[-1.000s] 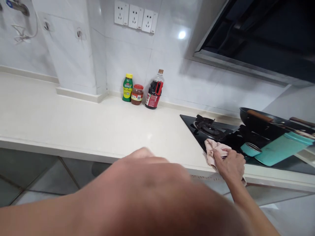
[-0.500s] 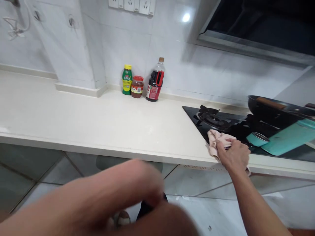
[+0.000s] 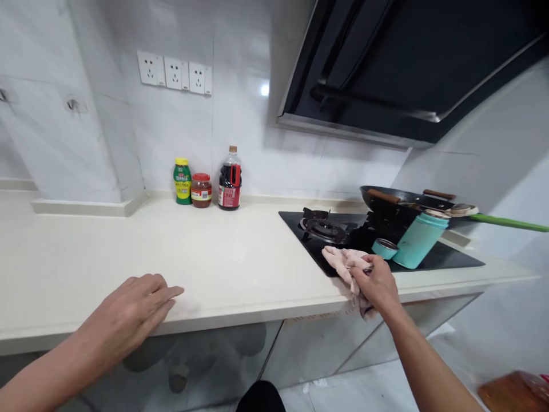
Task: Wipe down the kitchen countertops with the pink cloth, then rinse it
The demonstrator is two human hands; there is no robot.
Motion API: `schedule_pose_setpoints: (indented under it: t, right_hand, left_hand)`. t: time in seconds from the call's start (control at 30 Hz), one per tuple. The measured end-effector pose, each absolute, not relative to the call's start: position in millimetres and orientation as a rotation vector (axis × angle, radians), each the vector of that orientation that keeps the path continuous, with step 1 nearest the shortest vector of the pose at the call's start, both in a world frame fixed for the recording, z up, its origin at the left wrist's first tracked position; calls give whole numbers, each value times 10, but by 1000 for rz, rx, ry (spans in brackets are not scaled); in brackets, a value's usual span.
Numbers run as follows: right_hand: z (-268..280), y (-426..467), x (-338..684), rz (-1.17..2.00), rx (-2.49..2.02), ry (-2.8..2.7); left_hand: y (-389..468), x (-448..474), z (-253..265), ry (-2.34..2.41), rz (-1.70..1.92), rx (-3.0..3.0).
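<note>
Cloth [image 3: 341, 260] seemingly touches hob [image 3: 448, 257], near turquoise cup [image 3: 384, 250].

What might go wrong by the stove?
The right hand's grip has the pink cloth near the turquoise cup, so a careless sweep might knock it into the turquoise bottle. The cloth hangs over the counter's front edge, so it could slip down if the grip loosened. Bumping the green handle, sticking out past the wok, might tip it.

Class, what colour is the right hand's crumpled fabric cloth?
The cloth is mostly pale pink; see head view.
</note>
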State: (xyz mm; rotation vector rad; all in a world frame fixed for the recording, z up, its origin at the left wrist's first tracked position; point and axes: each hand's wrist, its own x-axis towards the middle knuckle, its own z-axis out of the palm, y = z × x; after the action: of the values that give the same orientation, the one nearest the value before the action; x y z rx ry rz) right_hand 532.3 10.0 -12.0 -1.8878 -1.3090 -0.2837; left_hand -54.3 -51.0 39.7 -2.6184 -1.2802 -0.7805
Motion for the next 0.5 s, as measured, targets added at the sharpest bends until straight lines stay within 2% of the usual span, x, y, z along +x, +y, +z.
schedule_pose_setpoints:
  t: [0.17, 0.37, 0.5]
  right_hand:
    - [-105, 417, 5507, -273, -1946, -1158]
    - [-136, 688, 5126, -430, -2332, -1248]
    - [-25, 734, 4764, -468, -2300, -1356]
  left_hand:
    - [21, -556, 176, -1390, -696, -2568]
    - [75, -566, -12, -1464, -729, -2569]
    - [60, -547, 33, -1509, -727, -2584]
